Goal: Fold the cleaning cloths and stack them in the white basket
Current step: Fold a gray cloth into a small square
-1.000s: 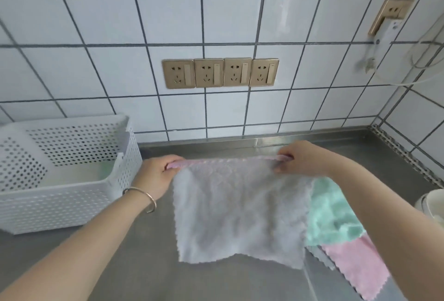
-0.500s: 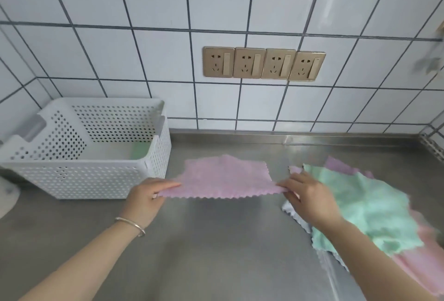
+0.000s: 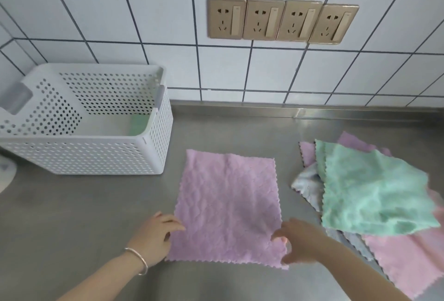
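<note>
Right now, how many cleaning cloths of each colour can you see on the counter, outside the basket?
Lilac cloth spread flat: 1
Lilac in the pile: 1
Green: 1
Grey: 1
Pink: 1
Total: 5, counting only visible ones.

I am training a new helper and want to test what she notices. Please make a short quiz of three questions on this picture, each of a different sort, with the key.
1. True or false: the purple cloth lies spread flat on the counter.
2. Multiple choice: where is the basket? A) left of the purple cloth B) right of it C) on top of the pile
3. Fill in: the cloth on top of the pile is ____.

Key:
1. True. The left hand and right hand are at its two near corners.
2. A
3. Green
</note>
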The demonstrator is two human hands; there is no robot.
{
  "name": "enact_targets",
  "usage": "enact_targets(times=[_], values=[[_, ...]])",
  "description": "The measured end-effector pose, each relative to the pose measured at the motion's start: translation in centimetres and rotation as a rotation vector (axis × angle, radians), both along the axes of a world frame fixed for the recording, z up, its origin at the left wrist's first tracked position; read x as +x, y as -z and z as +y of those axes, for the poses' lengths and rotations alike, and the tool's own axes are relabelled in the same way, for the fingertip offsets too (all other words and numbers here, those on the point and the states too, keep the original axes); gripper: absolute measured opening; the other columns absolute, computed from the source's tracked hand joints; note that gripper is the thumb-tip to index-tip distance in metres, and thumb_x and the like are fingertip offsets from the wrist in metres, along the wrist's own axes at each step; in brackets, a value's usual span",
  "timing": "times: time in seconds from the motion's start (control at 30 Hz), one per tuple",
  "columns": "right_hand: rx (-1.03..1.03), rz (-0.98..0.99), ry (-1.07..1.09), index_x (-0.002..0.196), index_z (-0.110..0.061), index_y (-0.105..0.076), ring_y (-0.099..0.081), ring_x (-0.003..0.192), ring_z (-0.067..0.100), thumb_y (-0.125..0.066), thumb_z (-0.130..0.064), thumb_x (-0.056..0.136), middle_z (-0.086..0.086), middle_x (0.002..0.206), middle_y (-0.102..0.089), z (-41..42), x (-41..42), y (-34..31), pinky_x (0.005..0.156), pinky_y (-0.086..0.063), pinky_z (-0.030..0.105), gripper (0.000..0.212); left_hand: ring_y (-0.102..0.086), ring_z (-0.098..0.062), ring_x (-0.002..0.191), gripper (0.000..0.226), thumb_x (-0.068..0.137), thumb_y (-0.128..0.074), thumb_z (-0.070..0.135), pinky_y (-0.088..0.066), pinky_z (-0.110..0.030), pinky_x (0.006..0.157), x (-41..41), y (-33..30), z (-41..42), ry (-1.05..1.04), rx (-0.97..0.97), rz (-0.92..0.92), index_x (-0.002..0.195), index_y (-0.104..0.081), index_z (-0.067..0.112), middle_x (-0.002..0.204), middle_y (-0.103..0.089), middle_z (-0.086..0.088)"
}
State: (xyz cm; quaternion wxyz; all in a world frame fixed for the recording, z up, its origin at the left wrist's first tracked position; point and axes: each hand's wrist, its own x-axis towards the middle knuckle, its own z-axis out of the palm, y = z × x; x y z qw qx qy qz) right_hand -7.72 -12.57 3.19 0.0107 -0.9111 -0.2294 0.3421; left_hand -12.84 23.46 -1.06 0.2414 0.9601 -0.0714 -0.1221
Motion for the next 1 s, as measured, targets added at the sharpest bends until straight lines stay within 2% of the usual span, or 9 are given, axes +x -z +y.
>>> enact_targets(times=[0.07, 0.17, 0.23, 0.3, 0.4, 0.53, 0.7, 0.87, 1.0], values=[[0.035, 0.041, 0.150, 0.125, -0.035, -0.053, -0.047, 0.098, 0.010, -0.063, -0.042, 0.082, -0.011, 0.105, -0.054, 0.5, 2.2, -0.5, 0.085, -0.040, 0.026, 0.044, -0.056, -0.005, 0.090, 0.042, 0.073, -0.055, -0.001, -0.047, -0.025, 0.084, 2.8, -0.9, -0.8, -0.271, -0.149, 0.015, 0.093, -0.069, 0.034, 0.094, -0.064, 0.015], [0.073, -0.093, 0.475, 0.123, -0.031, -0.056, -0.056, 0.109, 0.015, -0.053, -0.037, 0.090, -0.007, 0.122, -0.060, 1.5, 6.9, 0.5, 0.091, -0.043, 0.026, 0.033, -0.064, -0.019, 0.074, 0.018, 0.085, -0.054, 0.014, -0.047, -0.029, 0.077, 8.7, -1.3, -2.2, -0.711, -0.412, 0.160, 0.096, -0.058, 0.028, 0.080, -0.068, -0.001], [0.186, -0.099, 0.830, 0.117, -0.025, -0.061, -0.060, 0.103, 0.021, -0.053, -0.030, 0.088, -0.001, 0.115, -0.065, 2.1, 9.7, 2.3, 0.084, -0.046, 0.028, 0.031, -0.059, -0.019, 0.056, 0.010, 0.087, -0.052, 0.016, -0.047, -0.030, 0.069, 12.1, -0.1, -2.7, -0.908, -0.564, 0.238, 0.095, -0.058, 0.016, 0.061, -0.066, -0.004], [0.265, -0.090, 1.076, 0.102, -0.016, -0.067, -0.062, 0.092, 0.026, -0.052, -0.021, 0.084, 0.007, 0.099, -0.068, 2.5, 11.4, 3.9, 0.075, -0.045, 0.028, 0.024, -0.056, -0.020, 0.051, 0.013, 0.085, -0.053, 0.015, -0.049, -0.032, 0.064, 14.3, 1.3, -2.7, -0.976, -0.517, 0.257, 0.080, -0.061, 0.006, 0.043, -0.061, 0.001], [0.253, -0.106, 1.169, 0.082, -0.011, -0.068, -0.060, 0.082, 0.028, -0.051, -0.015, 0.084, 0.009, 0.078, -0.061, 2.9, 12.7, 5.3, 0.068, -0.039, 0.025, 0.018, -0.062, -0.026, 0.058, 0.025, 0.081, -0.056, 0.015, -0.055, -0.035, 0.070, 16.1, 2.7, -2.7, -0.961, -0.397, 0.218, 0.056, -0.061, 0.010, 0.039, -0.059, 0.002], [0.225, -0.083, 1.213, 0.069, -0.009, -0.065, -0.056, 0.073, 0.026, -0.053, -0.021, 0.087, 0.011, 0.074, -0.060, 3.1, 13.4, 5.9, 0.066, -0.042, 0.026, 0.024, -0.068, -0.027, 0.062, 0.026, 0.084, -0.058, 0.021, -0.058, -0.036, 0.071, 16.7, 3.4, -2.9, -0.863, -0.300, 0.200, 0.059, -0.064, 0.017, 0.055, -0.067, -0.005], [0.253, -0.140, 1.276, 0.084, -0.003, -0.073, -0.063, 0.089, 0.033, -0.052, -0.021, 0.088, 0.018, 0.090, -0.069, 3.2, 13.5, 6.5, 0.072, -0.045, 0.028, 0.027, -0.067, -0.028, 0.075, 0.025, 0.088, -0.051, 0.031, -0.055, -0.033, 0.077, 16.6, 4.1, -2.9, -0.804, -0.063, 0.135, 0.084, -0.070, 0.016, 0.074, -0.072, -0.007], [0.290, -0.240, 1.338, 0.104, -0.006, -0.060, -0.060, 0.099, 0.032, -0.052, -0.020, 0.087, 0.013, 0.102, -0.067, 4.1, 13.2, 6.0, 0.080, -0.045, 0.032, 0.023, -0.064, -0.032, 0.086, 0.014, 0.087, -0.055, 0.025, -0.052, -0.036, 0.080, 16.2, 3.6, -3.1, -0.857, -0.102, 0.079, 0.091, -0.060, 0.012, 0.087, -0.069, -0.012], [0.334, -0.403, 0.954, 0.106, -0.013, -0.049, -0.060, 0.084, 0.029, -0.051, -0.020, 0.088, 0.004, 0.090, -0.061, 5.4, 9.4, 4.0, 0.071, -0.048, 0.034, 0.019, -0.060, -0.029, 0.079, 0.007, 0.085, -0.054, 0.018, -0.050, -0.035, 0.071, 12.9, 2.3, -4.1, -0.583, -0.056, -0.027, 0.091, -0.054, 0.015, 0.084, -0.062, -0.003]])
